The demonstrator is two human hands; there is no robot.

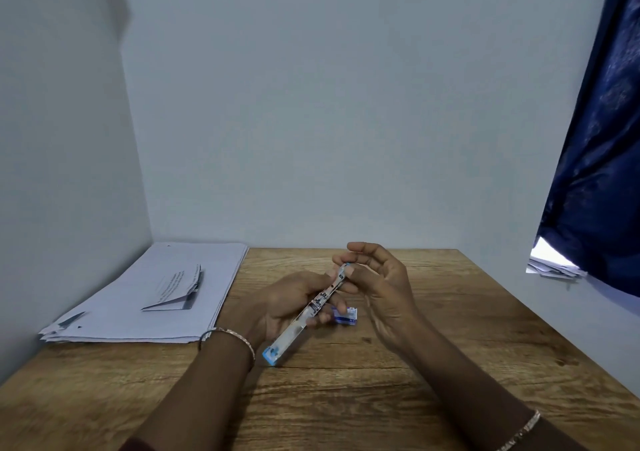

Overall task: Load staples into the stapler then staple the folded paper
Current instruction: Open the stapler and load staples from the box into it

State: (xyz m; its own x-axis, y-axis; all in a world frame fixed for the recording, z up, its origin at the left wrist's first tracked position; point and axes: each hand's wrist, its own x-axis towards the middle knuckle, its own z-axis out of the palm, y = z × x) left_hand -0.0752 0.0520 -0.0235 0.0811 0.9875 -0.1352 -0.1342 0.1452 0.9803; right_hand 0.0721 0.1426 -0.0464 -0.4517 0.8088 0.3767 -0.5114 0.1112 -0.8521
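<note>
Passable over bare table [467,329] at right and along near edge. Blocked far left by paper stack [121,312], folded paper [176,291] on top. Crowded at centre: left hand [289,300] gripping stapler [311,308], right hand [384,288] at its far end, staple box [346,316] between. Hemmed by wall [311,104] far and left, curtain [595,173] far right.

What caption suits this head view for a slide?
Left hand holds the stapler above the table; right hand pinches its far end.

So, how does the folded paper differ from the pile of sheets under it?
The folded paper is small and creased, with an edge lifted; the pile of sheets is far larger and lies flat. The folded paper shows printed lines, while the pile's top sheet looks blank. Both are white and lie at the left rear corner of the table.
</note>
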